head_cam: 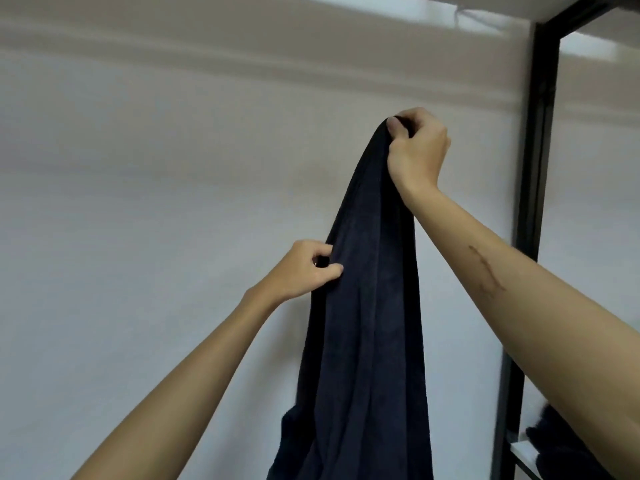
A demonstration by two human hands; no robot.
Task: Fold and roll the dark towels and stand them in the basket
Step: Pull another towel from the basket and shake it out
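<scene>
A dark navy towel hangs in long folds in front of a pale wall. My right hand grips its top end, held high. Lower down, my left hand pinches the towel's left edge between thumb and fingers. The towel's bottom runs out of the frame. No basket is in view.
A black metal frame stands upright at the right, with a white shelf low down. More dark cloth lies on that shelf behind my right forearm. A pale wall fills the left side.
</scene>
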